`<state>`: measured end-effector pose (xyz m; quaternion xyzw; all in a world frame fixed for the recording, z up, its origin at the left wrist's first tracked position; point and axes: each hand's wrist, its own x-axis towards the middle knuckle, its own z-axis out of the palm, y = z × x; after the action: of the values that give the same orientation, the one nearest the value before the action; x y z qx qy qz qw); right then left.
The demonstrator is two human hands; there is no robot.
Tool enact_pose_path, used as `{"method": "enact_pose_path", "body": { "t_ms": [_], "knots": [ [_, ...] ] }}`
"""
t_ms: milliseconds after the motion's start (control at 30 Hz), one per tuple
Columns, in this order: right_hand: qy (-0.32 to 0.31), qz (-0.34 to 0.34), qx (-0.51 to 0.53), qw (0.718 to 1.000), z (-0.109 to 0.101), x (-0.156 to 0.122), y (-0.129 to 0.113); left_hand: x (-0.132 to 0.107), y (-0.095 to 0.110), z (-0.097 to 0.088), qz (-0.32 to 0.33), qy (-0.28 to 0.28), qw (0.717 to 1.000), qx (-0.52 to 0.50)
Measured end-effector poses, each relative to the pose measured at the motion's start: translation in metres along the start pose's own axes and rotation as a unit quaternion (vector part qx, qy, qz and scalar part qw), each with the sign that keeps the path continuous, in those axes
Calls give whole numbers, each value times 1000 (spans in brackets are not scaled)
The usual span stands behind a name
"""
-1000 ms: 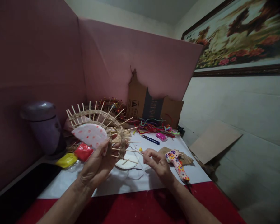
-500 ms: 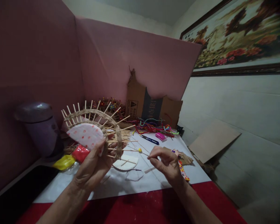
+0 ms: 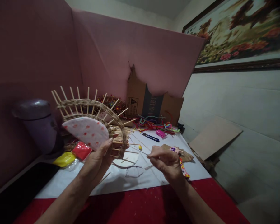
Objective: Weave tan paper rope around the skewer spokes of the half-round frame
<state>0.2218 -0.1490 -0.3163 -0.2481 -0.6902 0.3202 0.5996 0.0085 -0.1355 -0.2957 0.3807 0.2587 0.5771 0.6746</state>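
Observation:
My left hand (image 3: 100, 158) is closed on the lower right part of a half-round woven piece (image 3: 102, 107). Brown twine bands wind around pale wooden sticks that fan outward, and a white cloth panel with red spots (image 3: 86, 131) fills its centre. The thumb presses near the cloth edge; the other fingers are partly hidden behind the weave. To the right, my right hand (image 3: 166, 161) pinches the end of a thin strand (image 3: 143, 152), apparently twine. Near this strand and a stick tip is a small yellow ball (image 3: 140, 147); I cannot tell whether it touches either.
On the white-topped table lie thread snips (image 3: 150, 137), a pink packet (image 3: 161, 134), a white disc (image 3: 126, 160), and red (image 3: 81, 151) and yellow packets (image 3: 64, 159). Colourful pipe cleaners (image 3: 151, 125) lie before torn cardboard (image 3: 154, 104). A tumbler (image 3: 38, 127) stands left.
The woven piece has moved left and slightly up, closer to me, with my left hand tilting it. My right hand keeps its pinch almost in place. The view has shifted slightly.

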Motion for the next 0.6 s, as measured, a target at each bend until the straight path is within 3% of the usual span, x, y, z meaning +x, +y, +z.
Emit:
{"method": "enact_pose_path", "body": {
  "t_ms": [133,300,433,600],
  "knots": [
    [43,1,15,999,-2,1,2,0,-1,0,-4,9,1000,-13],
    [-48,-3,-65,997,5,-2,-6,3,-1,-2,13,3,999,-52],
    [-127,-4,-133,983,9,-4,-5,3,3,-3,-14,52,994,-98],
    [-110,29,-144,983,9,-7,4,1,6,-4,-51,76,985,-148]
  ]
}}
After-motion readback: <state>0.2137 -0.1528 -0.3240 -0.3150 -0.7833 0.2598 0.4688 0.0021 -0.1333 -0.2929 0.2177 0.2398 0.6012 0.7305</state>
